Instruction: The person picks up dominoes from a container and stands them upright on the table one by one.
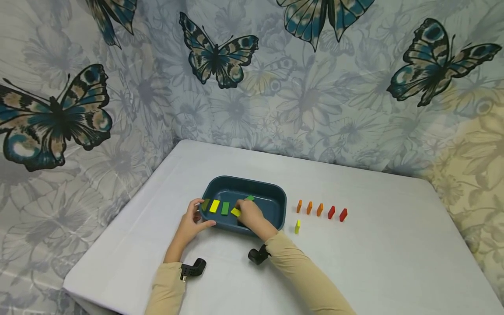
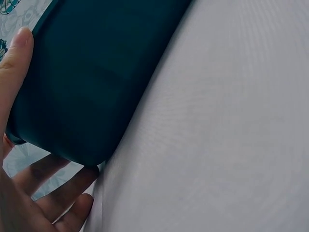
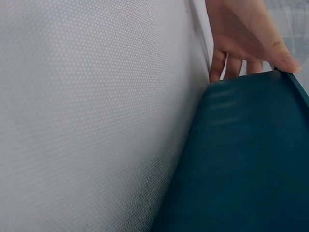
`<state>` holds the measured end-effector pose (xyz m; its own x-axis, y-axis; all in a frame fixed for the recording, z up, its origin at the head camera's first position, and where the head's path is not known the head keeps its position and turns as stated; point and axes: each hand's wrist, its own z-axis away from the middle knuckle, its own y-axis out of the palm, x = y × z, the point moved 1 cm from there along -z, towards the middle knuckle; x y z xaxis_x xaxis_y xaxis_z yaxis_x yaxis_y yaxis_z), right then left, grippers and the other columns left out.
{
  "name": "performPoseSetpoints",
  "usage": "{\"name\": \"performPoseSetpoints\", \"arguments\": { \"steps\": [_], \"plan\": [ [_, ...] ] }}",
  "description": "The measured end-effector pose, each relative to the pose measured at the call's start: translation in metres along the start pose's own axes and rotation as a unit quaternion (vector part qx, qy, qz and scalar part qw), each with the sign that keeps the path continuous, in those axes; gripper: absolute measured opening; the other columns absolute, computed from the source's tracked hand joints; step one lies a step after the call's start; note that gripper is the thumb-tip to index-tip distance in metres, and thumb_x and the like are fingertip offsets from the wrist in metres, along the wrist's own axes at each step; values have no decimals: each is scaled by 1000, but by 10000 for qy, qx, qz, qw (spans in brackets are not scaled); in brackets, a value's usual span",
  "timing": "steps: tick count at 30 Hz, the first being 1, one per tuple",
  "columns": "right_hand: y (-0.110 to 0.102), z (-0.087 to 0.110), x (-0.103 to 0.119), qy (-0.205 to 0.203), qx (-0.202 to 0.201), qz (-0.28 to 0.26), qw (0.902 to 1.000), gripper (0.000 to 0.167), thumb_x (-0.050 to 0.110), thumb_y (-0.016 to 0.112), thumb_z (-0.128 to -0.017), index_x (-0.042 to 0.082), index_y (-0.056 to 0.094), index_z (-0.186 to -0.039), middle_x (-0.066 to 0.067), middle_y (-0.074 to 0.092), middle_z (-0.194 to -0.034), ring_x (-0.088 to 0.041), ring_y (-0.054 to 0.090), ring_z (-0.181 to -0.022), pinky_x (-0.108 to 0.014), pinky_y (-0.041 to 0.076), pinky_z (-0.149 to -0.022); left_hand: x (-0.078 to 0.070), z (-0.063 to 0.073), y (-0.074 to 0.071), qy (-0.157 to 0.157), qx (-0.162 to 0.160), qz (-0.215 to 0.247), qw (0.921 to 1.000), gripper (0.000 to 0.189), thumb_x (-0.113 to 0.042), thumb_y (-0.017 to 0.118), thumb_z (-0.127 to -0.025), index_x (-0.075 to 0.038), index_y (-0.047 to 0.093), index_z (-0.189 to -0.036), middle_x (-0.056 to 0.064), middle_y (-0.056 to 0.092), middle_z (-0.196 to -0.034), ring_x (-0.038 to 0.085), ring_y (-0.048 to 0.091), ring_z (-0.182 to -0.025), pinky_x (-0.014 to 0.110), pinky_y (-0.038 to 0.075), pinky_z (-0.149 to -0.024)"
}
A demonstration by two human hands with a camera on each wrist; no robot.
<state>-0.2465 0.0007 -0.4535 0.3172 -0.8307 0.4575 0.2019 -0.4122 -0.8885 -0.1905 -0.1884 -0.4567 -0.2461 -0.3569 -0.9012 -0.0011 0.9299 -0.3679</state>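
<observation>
My left hand grips the left end of a dark teal tray, thumb at the front rim and fingers round the end. In the left wrist view, fingertips touch the tray's lower corner. My right hand reaches over the front rim into the tray, its fingers curled down at a tilted yellow domino block and partly covering it. To its left is a row: a green block, a yellow block and a darker green block. Another green block shows behind the right hand.
Right of the tray, three orange blocks and two red blocks stand upright in a row. A yellow-green block stands nearer the front. A white cloth covers the table, and a butterfly-print curtain hangs behind.
</observation>
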Motion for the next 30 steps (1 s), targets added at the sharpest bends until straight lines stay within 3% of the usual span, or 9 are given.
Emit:
{"name": "performPoseSetpoints", "arguments": {
  "steps": [7, 14, 17, 20, 23, 27, 30],
  "plan": [
    [-2, 0, 0, -69, 89, 80, 9999, 31, 7, 70, -73, 2, 64, -103, -9, 56, -93, -19, 53, -76, -30, 45, -65, 2, -4, -1, 88, 114, -93, 9999, 70, -7, 75, -71, 3, 33, -125, 34, 44, -117, 40, 49, -93, 53, 38, -82],
    [-1, 1, -1, -33, -63, -225, 9997, 29, 9, 70, -74, 0, 57, -99, -5, 52, -82, -16, 50, -69, -29, 44, -62, 40, -9, 1, 107, 45, -111, 9999, 72, -16, 78, -70, -11, 34, -126, 25, 48, -119, 33, 52, -96, 47, 40, -83],
    [0, 1, -3, -32, -245, -564, 9981, 34, 11, 71, -75, 1, 52, -101, -5, 53, -80, -17, 52, -69, -29, 45, -61, 45, -7, 3, 77, 35, -82, 9999, 72, -18, 78, -70, -12, 34, -126, 24, 50, -118, 32, 52, -96, 46, 41, -82],
    [1, 3, -5, -74, -448, -806, 9957, 38, 10, 71, -75, 2, 50, -106, -7, 56, -85, -19, 55, -73, -30, 47, -64, 42, -5, 6, 64, 106, -89, 9999, 71, -18, 77, -71, -10, 33, -127, 25, 49, -118, 31, 52, -96, 45, 41, -82],
    [-1, 4, -6, -196, -555, -937, 9939, 41, 8, 72, -74, 2, 51, -109, -9, 58, -90, -20, 56, -78, -31, 47, -67, 28, -3, 7, 106, 130, -51, 9998, 70, -13, 75, -73, -4, 33, -127, 29, 47, -119, 35, 51, -97, 49, 40, -82],
    [-4, 1, -4, -375, -532, -1125, 9915, 40, 6, 71, -75, 3, 52, -110, -10, 59, -93, -22, 57, -82, -31, 47, -69, 7, -2, 3, 149, 62, 9, 9999, 68, -5, 74, -72, 3, 32, -126, 34, 44, -119, 43, 49, -98, 54, 37, -83],
    [-5, 1, -2, -488, -489, -1324, 9888, 39, 6, 70, -76, 2, 51, -111, -10, 59, -95, -22, 57, -83, -30, 47, -68, 0, -1, 1, 31, 110, -41, 9999, 68, -3, 73, -73, 5, 31, -126, 35, 43, -121, 44, 47, -100, 53, 37, -84]
  ]
}}
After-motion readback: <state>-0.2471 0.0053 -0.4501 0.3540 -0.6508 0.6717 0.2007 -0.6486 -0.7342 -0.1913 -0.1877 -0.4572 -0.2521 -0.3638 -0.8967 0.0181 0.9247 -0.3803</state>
